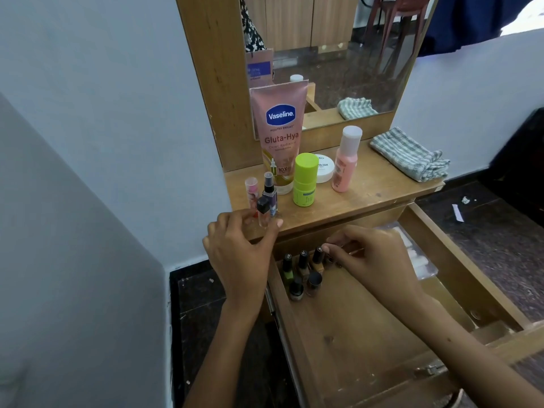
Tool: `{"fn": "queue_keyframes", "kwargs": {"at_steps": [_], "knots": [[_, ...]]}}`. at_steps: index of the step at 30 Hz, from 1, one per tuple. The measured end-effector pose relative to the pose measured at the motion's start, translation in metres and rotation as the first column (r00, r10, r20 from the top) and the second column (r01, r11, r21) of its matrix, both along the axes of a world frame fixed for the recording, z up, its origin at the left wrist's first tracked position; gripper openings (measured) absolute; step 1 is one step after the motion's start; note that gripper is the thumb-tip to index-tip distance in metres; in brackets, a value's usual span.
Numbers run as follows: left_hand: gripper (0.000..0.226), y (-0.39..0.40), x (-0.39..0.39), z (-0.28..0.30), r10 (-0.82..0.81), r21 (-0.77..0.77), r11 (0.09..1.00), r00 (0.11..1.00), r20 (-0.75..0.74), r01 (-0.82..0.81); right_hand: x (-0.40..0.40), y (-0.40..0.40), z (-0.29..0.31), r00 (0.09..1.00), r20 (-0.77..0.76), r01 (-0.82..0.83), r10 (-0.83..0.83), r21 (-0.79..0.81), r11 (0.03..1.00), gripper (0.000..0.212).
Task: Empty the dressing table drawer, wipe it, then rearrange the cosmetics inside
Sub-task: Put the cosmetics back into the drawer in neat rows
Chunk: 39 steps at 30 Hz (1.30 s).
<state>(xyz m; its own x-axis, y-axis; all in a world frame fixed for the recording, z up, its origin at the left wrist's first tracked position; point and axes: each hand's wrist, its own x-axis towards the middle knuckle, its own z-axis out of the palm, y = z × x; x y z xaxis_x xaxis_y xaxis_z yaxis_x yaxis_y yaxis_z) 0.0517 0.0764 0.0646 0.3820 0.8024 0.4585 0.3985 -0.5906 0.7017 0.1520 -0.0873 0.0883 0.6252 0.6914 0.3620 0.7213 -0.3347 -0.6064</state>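
Note:
The wooden drawer (353,334) stands pulled out below the dressing table top (368,189). Several nail polish bottles (303,269) stand in its back left corner. My left hand (238,254) pinches a small clear bottle with a black cap (263,212) at the tabletop's front left edge. My right hand (374,257) reaches into the back of the drawer, its fingers curled by a black-capped polish bottle (318,256); whether it grips one is hidden. On the top stand a pink Vaseline tube (279,134), a green bottle (305,179), a white jar (323,167), a pink bottle (346,160) and a small spray bottle (269,189).
A folded striped cloth (412,154) lies at the right end of the tabletop. A clear plastic packet (418,254) sits at the drawer's back right. A mirror (332,54) rises behind the cosmetics. A white wall (103,113) is on the left, dark floor (485,245) on the right.

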Motion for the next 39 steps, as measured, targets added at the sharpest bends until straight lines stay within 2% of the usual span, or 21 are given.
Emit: {"fn": "queue_keyframes", "kwargs": {"at_steps": [7,9,12,16,18,21,24,27,34,39], "knots": [[0.024,-0.002,-0.002,0.003,0.012,0.045,0.999,0.999,-0.031,-0.01,-0.001,0.005,0.002,0.991,-0.108,-0.064,0.075,0.108,0.992,0.009],[0.023,-0.007,-0.01,0.002,-0.071,0.085,0.994,0.997,-0.034,0.073,-0.001,0.007,0.006,0.98,-0.162,-0.081,0.111,0.182,0.98,0.018],[0.028,-0.022,-0.021,-0.001,-0.298,0.108,0.947,0.952,-0.062,0.303,-0.003,0.007,0.012,0.95,-0.18,-0.216,0.256,0.215,0.952,0.035],[0.038,-0.036,-0.028,-0.006,-0.451,0.041,0.888,0.884,-0.126,0.458,-0.004,0.002,0.009,0.941,-0.07,-0.321,0.331,0.118,0.939,0.024],[0.041,-0.034,-0.033,-0.009,-0.486,-0.013,0.872,0.863,-0.139,0.489,-0.002,-0.003,0.004,0.946,-0.073,-0.31,0.315,0.071,0.948,0.017],[0.061,-0.023,-0.047,-0.012,-0.478,-0.112,0.877,0.875,-0.082,0.468,0.0,-0.012,-0.009,0.952,-0.128,-0.28,0.279,0.01,0.96,0.014],[0.046,-0.02,-0.054,-0.012,-0.414,-0.128,0.902,0.91,0.008,0.411,-0.006,-0.014,-0.026,0.926,-0.196,-0.35,0.324,-0.121,0.929,0.013],[0.031,-0.028,-0.053,-0.013,-0.412,-0.138,0.9,0.91,0.047,0.414,-0.012,-0.009,-0.04,0.903,-0.185,-0.423,0.388,-0.226,0.877,0.014],[0.02,-0.035,-0.051,-0.017,-0.402,-0.153,0.9,0.913,0.064,0.407,-0.013,0.0,-0.048,0.882,-0.146,-0.47,0.447,-0.288,0.834,0.014],[0.017,-0.033,-0.053,-0.018,-0.388,-0.155,0.905,0.918,0.078,0.396,-0.013,0.002,-0.05,0.885,-0.143,-0.466,0.443,-0.288,0.837,0.013]]}}
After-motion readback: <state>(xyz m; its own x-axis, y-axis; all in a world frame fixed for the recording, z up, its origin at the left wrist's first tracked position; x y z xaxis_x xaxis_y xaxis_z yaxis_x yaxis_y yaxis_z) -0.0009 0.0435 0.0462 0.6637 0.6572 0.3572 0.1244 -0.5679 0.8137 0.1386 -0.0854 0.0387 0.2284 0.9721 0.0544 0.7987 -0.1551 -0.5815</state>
